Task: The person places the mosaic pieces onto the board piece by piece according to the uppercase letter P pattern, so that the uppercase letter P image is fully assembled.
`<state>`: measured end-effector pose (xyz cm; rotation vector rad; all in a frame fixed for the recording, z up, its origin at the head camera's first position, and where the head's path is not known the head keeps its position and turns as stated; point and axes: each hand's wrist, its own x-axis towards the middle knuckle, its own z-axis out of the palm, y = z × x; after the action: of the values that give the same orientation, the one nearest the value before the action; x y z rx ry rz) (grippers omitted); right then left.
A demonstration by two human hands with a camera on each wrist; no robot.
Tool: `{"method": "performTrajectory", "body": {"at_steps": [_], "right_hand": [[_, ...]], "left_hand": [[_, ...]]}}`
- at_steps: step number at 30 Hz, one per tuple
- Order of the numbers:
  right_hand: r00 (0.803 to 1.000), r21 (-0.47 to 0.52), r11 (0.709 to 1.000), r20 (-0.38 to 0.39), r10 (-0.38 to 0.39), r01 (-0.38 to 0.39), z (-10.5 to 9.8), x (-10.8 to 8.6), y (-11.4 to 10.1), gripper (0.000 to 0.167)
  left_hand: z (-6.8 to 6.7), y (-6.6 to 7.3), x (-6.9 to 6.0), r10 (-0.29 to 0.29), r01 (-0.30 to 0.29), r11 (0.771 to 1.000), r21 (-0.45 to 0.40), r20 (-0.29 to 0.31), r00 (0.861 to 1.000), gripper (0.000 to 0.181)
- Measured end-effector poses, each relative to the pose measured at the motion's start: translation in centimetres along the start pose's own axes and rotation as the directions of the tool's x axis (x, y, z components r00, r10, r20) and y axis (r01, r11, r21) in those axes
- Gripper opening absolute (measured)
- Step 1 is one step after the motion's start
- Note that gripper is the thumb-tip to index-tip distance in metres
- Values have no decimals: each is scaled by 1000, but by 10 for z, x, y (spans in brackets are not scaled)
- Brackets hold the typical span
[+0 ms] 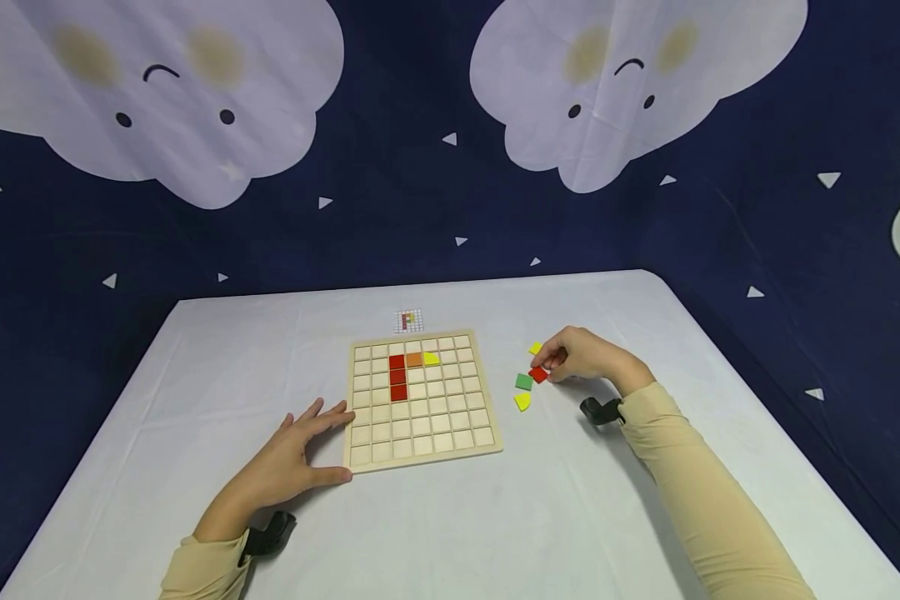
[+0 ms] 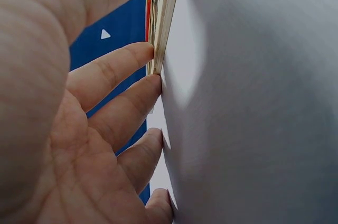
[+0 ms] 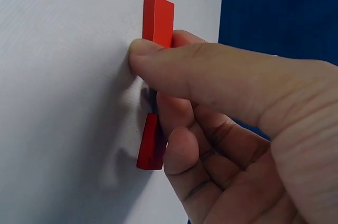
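Note:
A wooden grid board (image 1: pixel 422 423) lies on the table, holding several red tiles (image 1: pixel 397 377) in a column, an orange tile (image 1: pixel 414 359) and a yellow rounded-corner tile (image 1: pixel 431 358). My left hand (image 1: pixel 288 458) rests at its left edge, fingers spread and fairly straight, fingertips and thumb touching the rim. Right of the board, my right hand (image 1: pixel 581 354) pinches a red tile (image 3: pixel 158 20) between thumb and index finger. Another red tile (image 3: pixel 151 145) is beneath the curled fingers in the right wrist view; from the head view it is hidden.
Beside the right hand lie a green tile (image 1: pixel 523 382), a yellow rounded-corner tile (image 1: pixel 522 402) and a yellow tile (image 1: pixel 536 348) partly behind the fingers. A small pattern card (image 1: pixel 409 321) sits beyond the board. A dark blue cloth (image 1: pixel 405 242) with clouds hangs behind the white table (image 1: pixel 450 533).

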<state>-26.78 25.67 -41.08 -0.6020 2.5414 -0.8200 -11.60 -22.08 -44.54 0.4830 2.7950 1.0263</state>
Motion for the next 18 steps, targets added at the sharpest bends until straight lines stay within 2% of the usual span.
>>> {"method": "performTrajectory", "body": {"at_steps": [6, 14, 18], "right_hand": [[1000, 3, 1000, -18, 18, -18, 4, 1, -1, 24], [998, -31, 999, -55, -25, 24, 10, -1, -1, 19], [997, -27, 999, -69, -23, 21, 13, -1, 1, 19]], "left_hand": [[0, 0, 0, 2, -2, 1000, 6, -4, 1000, 82], [0, 1, 0, 3, -3, 1000, 1, -5, 1000, 82], [0, 3, 0, 6, -6, 1000, 0, -5, 1000, 82]]}}
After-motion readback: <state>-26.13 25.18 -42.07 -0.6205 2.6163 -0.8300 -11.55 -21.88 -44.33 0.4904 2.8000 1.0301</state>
